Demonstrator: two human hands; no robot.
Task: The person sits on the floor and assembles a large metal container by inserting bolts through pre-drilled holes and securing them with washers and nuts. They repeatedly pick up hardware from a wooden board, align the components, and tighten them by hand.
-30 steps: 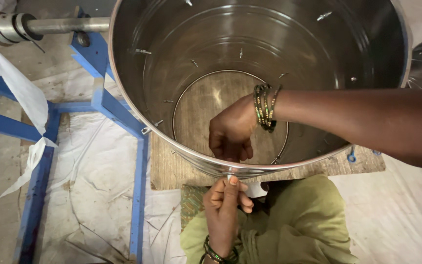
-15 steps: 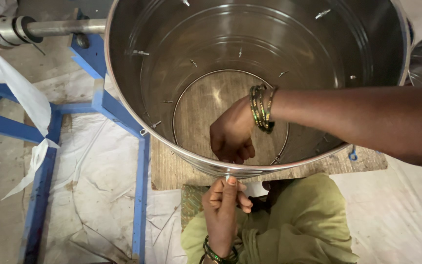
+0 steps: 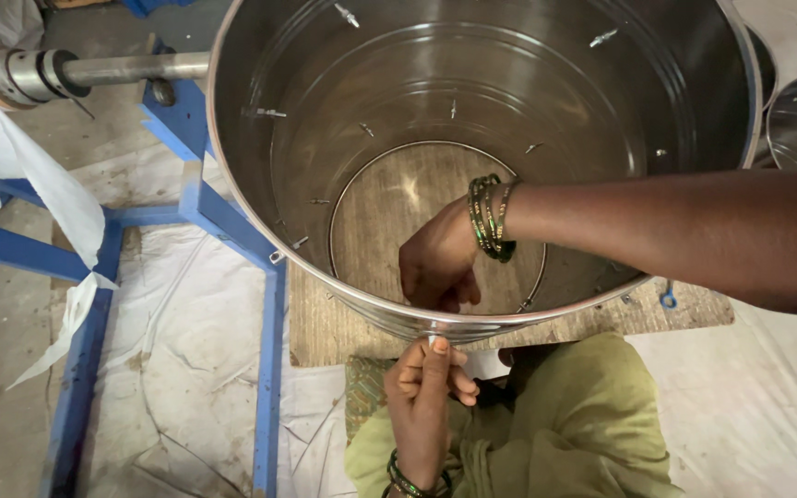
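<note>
The right hand (image 3: pixel 435 267) reaches down inside the big shiny steel drum (image 3: pixel 472 92), fingers curled at its near wall; what it holds is hidden. The left hand (image 3: pixel 426 392) pinches something small just outside the near rim. The drum sits on a brown board (image 3: pixel 325 323) beside a blue metal frame (image 3: pixel 232 221).

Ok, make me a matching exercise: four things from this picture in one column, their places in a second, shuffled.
1. right hand
2. left hand
3. steel drum
4. blue frame

A. left of the drum, on the floor
B. reaching inside the drum, near its wall
C. outside, just under the drum's near rim
D. standing on a wooden board

Pairs: 1-B, 2-C, 3-D, 4-A
</note>
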